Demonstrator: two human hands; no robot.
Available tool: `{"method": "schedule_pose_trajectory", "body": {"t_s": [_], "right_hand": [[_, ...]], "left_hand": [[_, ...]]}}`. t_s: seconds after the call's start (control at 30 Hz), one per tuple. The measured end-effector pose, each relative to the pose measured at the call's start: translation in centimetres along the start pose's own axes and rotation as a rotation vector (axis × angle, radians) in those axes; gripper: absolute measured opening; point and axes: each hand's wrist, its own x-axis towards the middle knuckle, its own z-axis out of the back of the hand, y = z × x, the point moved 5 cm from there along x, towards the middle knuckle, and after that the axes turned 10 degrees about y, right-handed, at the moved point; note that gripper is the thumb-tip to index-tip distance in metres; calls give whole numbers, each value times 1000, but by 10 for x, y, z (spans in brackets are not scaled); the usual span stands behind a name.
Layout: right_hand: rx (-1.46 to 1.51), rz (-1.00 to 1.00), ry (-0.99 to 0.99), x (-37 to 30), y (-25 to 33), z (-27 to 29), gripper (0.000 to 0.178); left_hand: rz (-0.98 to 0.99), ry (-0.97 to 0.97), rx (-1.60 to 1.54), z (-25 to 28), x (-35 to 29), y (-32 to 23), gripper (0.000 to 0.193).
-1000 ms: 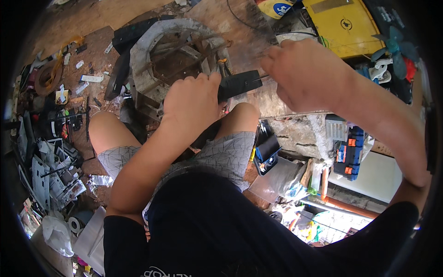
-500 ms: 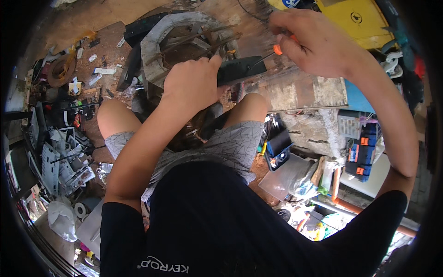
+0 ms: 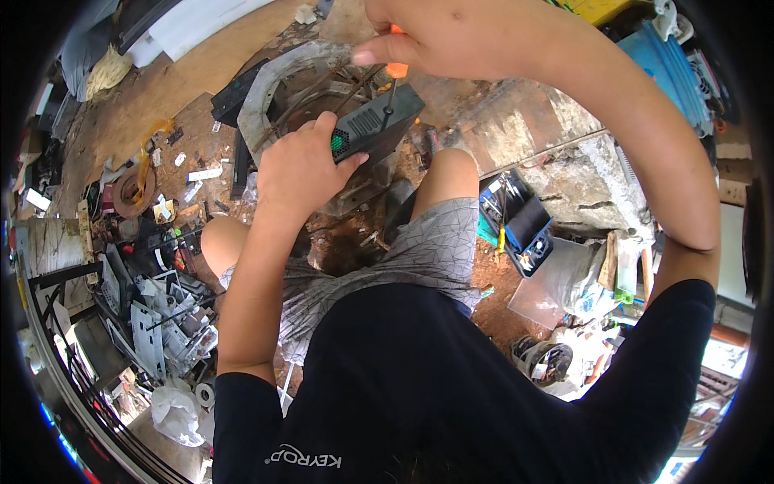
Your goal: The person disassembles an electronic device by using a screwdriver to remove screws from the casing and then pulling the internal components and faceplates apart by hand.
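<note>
A dark metal box (image 3: 395, 129) with vent slots and a greenish grille at one end is tilted above the octagonal concrete ring (image 3: 256, 95). My left hand (image 3: 294, 165) is closed round its left end, fingers over the top and thumb on the near side. At the upper edge of the view, my right hand (image 3: 463, 36) grips a screwdriver (image 3: 397, 70) by its orange handle. Its dark shaft points down at the box's narrow side face. Whether the tip sits in a screw is too small to tell.
Beyond my right knee lies an open dark tool case (image 3: 524, 230) with a yellow-handled tool. A worn wooden board (image 3: 504, 121) lies to the right. Scrap metal parts (image 3: 165, 327) are heaped at left, near a rusty disc (image 3: 129, 194). A blue plastic container (image 3: 657, 68) stands far right.
The box has turned in my left hand, so its slotted face now shows. My right hand has moved left, and the screwdriver now stands nearly upright. The whole view has shifted.
</note>
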Motion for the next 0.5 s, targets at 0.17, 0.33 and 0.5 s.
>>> {"method": "schedule_pose_trajectory", "body": {"t_s": [0.17,0.33,0.5], "right_hand": [[92,298,-104,-6,-1,-10,26],[-28,201,-106,-12,8,-8,27],[140,327,-181,-11,2,-10,31]], "left_hand": [[13,-4,31,-1,-1,3,57],[26,-17,35,-1,-1,5,56],[13,-20,34,-1,0,3,53]]}}
